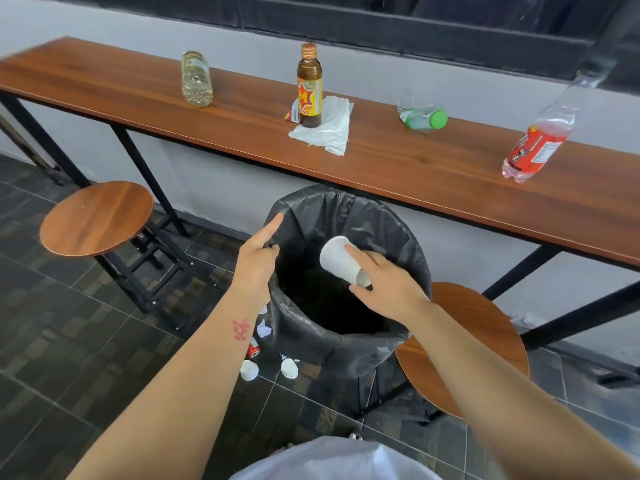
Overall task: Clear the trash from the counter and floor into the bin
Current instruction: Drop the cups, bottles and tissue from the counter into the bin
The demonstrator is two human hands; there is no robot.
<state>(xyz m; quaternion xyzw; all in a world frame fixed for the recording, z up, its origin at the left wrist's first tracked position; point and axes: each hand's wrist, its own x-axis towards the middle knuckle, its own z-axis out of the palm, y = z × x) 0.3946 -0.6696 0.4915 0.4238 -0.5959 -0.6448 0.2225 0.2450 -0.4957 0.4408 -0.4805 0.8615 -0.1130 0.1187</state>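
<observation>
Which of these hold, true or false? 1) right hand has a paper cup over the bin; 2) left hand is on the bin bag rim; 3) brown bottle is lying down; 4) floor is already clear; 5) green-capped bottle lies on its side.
1) True: the right hand holds a white paper cup over the bin.
2) True: the left hand grips the bag rim.
3) False: the brown bottle stands upright on the counter.
4) False: cups lie on the floor.
5) True: green-capped bottle lies sideways.
</observation>
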